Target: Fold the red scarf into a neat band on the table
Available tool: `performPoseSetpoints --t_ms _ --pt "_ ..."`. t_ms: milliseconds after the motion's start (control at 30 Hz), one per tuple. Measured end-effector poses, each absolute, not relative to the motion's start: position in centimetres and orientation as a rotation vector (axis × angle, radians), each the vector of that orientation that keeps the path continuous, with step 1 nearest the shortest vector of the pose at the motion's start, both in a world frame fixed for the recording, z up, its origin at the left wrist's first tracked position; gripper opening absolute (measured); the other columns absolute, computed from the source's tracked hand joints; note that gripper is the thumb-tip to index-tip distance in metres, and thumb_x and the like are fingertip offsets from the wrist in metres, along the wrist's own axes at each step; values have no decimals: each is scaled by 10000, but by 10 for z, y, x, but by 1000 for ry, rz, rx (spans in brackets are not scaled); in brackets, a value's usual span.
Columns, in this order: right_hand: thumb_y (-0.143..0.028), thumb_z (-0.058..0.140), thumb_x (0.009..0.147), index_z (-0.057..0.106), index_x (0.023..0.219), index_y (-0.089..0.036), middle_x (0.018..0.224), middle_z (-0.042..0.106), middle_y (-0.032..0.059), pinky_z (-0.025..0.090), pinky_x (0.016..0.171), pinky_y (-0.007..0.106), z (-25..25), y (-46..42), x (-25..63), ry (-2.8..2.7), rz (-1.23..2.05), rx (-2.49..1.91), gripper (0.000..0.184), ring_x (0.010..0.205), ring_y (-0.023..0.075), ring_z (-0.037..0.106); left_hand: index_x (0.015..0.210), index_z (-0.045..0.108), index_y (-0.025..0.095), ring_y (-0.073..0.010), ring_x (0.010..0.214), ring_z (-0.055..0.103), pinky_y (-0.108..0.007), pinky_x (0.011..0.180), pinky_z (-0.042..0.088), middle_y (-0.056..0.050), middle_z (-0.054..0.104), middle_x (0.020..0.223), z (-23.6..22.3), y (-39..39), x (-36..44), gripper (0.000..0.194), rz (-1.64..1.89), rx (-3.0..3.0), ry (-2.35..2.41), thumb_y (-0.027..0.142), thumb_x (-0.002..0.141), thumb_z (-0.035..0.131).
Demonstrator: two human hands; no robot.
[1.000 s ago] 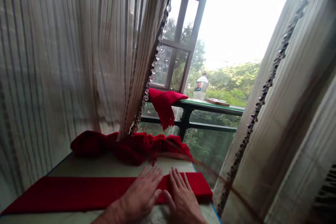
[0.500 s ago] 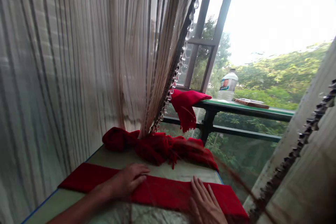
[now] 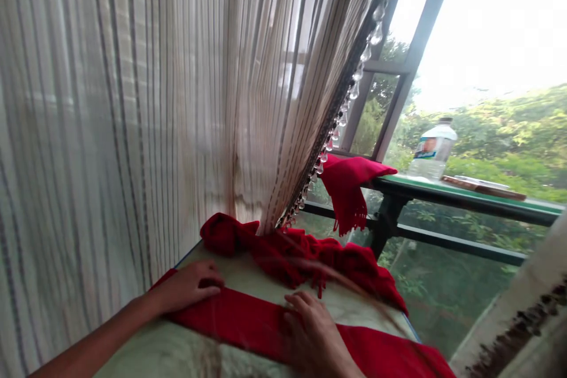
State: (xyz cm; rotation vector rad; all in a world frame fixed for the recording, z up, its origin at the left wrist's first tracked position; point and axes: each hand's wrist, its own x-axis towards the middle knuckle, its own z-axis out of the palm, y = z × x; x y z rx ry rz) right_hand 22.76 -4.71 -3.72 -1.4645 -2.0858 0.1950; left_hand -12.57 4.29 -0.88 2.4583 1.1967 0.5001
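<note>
A long red scarf (image 3: 252, 314), folded into a flat strip, lies across the pale tabletop (image 3: 133, 360). Near its left end rests my left hand (image 3: 188, 288), fingers slightly curved with the thumb apart, its palm down on the cloth. My right hand (image 3: 316, 333) is lower and to the right, laid on the middle of the strip with its fingers stretched out and a little blurred. Behind the strip, a crumpled red scarf (image 3: 301, 257) with fringe is heaped along the far edge. Neither hand appears to grip the cloth.
A sheer striped curtain (image 3: 177, 100) with a beaded edge hangs at the left and touches the far heap. Beyond it, another fringed red scarf (image 3: 349, 189) drapes over the railing (image 3: 478, 204). A plastic bottle (image 3: 434, 147) and a flat brown item (image 3: 482, 187) sit on the ledge.
The view has turned left, so the scene sits further right. Along the folded scarf, my left hand has slid toward its left end and my right hand from near the right end toward the middle.
</note>
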Motion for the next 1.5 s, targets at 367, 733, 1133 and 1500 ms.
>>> performPoseSetpoints --t_ms 367,733,1133,1500 --pt "-308 617 843 695 870 -278 969 665 3 457 840 330 -38 -18 178 -2114 369 -1453 88 955 218 606 995 774 253 -204 934 644 -280 849 458 -26 707 981 -6 42 -128 291 512 2404 1091 460 948 573" --pt "-430 476 928 633 800 -253 720 685 -14 418 571 264 -33 -17 174 -2080 382 -1506 269 659 170 621 1019 772 221 -216 903 683 -258 786 473 -15 765 979 3 58 -125 302 392 2279 985 444 918 595" --pt "-480 546 901 662 653 -224 618 669 21 206 526 294 -31 -12 180 -2063 347 -1753 375 544 138 494 889 727 157 -149 635 529 -222 535 325 -9 645 711 4 70 -121 446 208 2191 1070 589 814 643" --pt "-481 524 921 628 648 -202 595 634 -4 214 545 282 -36 -6 182 -2040 375 -1743 404 556 116 425 1063 736 221 -203 726 671 -248 623 498 -39 756 862 25 89 -96 549 -216 1773 799 554 640 841"
